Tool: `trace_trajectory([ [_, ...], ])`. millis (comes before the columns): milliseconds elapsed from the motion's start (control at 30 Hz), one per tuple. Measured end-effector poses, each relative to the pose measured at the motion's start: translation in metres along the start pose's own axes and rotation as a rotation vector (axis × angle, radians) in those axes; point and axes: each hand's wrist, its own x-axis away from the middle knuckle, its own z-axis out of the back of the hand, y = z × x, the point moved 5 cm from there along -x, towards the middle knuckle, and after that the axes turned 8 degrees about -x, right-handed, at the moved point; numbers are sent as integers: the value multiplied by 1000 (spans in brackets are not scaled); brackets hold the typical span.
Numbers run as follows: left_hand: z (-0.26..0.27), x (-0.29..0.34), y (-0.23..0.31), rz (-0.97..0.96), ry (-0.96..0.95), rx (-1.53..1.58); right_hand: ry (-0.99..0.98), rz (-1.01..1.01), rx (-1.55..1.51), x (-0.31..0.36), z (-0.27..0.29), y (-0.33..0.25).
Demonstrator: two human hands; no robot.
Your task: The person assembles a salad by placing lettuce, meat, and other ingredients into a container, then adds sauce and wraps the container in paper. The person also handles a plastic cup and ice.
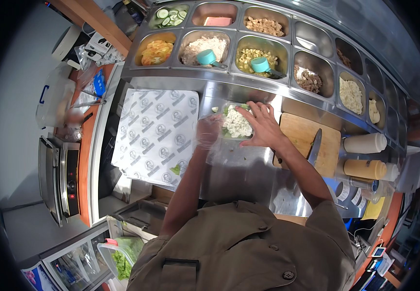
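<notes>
- A clear plastic tub (237, 123) of white crumbly filling over green leaves sits on the steel tabletop (241, 169), between both hands.
- The left hand (208, 131), in a thin clear glove, touches its left edge; finger state unclear.
- The bare right hand (264, 125) rests on its right rim, fingers (247, 112) spread.
- A wooden board (301, 138) lies just right.

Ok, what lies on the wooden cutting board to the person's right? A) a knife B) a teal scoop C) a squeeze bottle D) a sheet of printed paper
A: a knife rests with its blade across the wooden cutting board; the teal scoops sit in the ingredient pans up top.
</notes>
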Motion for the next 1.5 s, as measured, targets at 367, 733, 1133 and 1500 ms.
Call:
trace_trajectory([
  [367, -20, -18, 61, -381, 287, -327, -22, 12, 21, -2, 1, 2],
  [733, -37, -27, 43, -386, 65, -407, -133, -72, 53, -6, -5, 8],
  [1133, 42, 31, 38, 15, 598, 294, -103, 238, -690, -14, -19, -106],
  [1500, 255, 245, 47, -139, 548, 72, -462, -38, -1156, -223, -145, -277],
])
